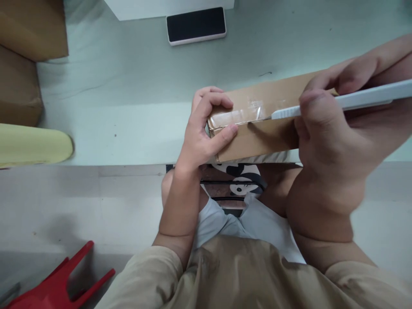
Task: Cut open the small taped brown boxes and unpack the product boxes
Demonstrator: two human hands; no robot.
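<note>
Right hand (341, 128) around white cutter (370, 95), left hand (201, 133) on taped box (257, 139).

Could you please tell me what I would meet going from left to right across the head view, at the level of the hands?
Yellow round-ended object, left hand, taped cardboard box, right hand. The utility knife overlaps the right hand, so I left it out.

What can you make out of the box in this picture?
The box is long, narrow and brown, apparently cardboard, with clear, shiny tape along its upper face near the left end. It lies slightly askew at the table's near edge. The left hand grips its left end; the right hand holds a white knife, tip at the tape. That hand hides the box's right end.
</note>
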